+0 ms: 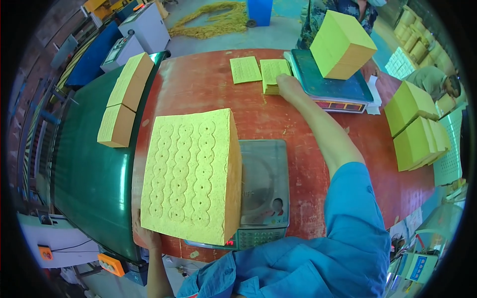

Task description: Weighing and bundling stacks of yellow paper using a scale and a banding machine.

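A tall stack of yellow sheets (186, 174), its top embossed with rows of round scalloped shapes, rises close in front of me and covers the left part of a counter scale (263, 184). My left hand (146, 236) is at the stack's near left corner, low down; most of its fingers are hidden behind the stack. Stretched far ahead, my right hand (289, 85) has its fingers closed on the right edge of a short pile of yellow sheets (274, 70). Left of that pile lies a thin yellow piece (245, 69) of the same kind.
A second scale (333, 89) bears a yellow block (343, 44); a co-worker (323, 20) stands behind it. More yellow blocks stand on the red table's (198, 74) right side (412, 124) and on the green conveyor belt (84, 164) at left. Another person (437, 82) bends at far right.
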Demonstrator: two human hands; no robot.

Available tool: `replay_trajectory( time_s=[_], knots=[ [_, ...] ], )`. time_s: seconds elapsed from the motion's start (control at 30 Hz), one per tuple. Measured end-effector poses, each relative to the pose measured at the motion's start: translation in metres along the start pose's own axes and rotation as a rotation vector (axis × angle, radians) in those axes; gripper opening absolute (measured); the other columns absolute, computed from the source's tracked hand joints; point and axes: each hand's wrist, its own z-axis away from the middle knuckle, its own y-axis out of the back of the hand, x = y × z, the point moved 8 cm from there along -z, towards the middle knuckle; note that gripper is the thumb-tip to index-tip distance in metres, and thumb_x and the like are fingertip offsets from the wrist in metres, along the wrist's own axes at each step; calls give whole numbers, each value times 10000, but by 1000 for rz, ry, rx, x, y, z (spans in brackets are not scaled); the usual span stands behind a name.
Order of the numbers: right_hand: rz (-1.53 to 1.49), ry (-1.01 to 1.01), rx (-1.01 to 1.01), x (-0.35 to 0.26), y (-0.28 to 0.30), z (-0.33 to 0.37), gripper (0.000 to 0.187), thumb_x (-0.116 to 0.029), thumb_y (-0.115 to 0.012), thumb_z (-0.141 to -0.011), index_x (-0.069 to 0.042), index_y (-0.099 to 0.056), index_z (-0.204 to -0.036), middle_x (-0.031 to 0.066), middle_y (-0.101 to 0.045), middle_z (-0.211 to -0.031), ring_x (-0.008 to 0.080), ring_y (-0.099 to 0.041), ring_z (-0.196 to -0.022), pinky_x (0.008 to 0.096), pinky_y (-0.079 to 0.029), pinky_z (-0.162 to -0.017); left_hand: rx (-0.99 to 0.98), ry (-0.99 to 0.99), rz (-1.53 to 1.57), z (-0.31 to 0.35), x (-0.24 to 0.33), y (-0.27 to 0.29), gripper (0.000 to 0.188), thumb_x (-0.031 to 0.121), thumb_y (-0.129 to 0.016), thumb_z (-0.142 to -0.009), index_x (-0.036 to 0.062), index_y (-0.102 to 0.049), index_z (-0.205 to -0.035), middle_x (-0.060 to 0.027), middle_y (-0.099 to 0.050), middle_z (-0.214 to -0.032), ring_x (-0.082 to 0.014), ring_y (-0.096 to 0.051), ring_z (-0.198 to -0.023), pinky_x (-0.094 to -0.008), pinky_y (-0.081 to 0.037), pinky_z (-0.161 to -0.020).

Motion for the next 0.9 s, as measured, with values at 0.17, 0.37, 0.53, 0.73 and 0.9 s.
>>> replay_trajectory(
  time_s=[0.17, 0.37, 0.53, 0.73, 0.9],
  knots=[
    [39, 8, -24, -23, 14, 6, 144, -1, -538, -782, 19, -662, -852, 221, -658, -933, 361, -667, -886, 446, -547, -755, -3, 27, -42, 2, -10, -4, 527, 400, -471, -934, 26, -537, -1299, -175, -503, -1339, -369, -420, -1253, -455, -307, -1055],
    [9, 68, 76, -37, 38, 29, 124, -35, -570, -768, -3, -620, -878, 180, -631, -933, 338, -647, -884, 427, -541, -766, 4, -27, -104, -1, 18, 11, 469, 329, -473, -940, 20, -532, -1288, -184, -522, -1308, -377, -442, -1226, -462, -315, -1052],
    [-151, -2, 254, -31, 71, 58, 139, -60, -555, -804, -3, -534, -929, 187, -588, -936, 367, -629, -843, 449, -528, -729, 11, -8, -78, -5, 31, 19, 420, 259, -481, -951, 20, -527, -1294, -181, -526, -1314, -366, -448, -1229, -461, -310, -1063],
    [-177, 73, 175, -34, 98, 198, 99, -72, -551, -829, -4, -495, -874, 189, -541, -857, 391, -589, -761, 489, -488, -618, 15, -8, -114, -6, 26, 21, 387, 230, -489, -957, 8, -550, -1269, -180, -518, -1344, -358, -463, -1246, -442, -332, -1072],
    [-176, -34, 87, -62, 127, 369, 99, -48, -566, -806, -14, -486, -852, 179, -531, -837, 389, -565, -724, 483, -479, -635, 16, 60, 36, -10, 49, 45, 375, 243, -486, -972, 10, -561, -1255, -182, -564, -1284, -351, -542, -1152, -432, -422, -978]
  ],
)
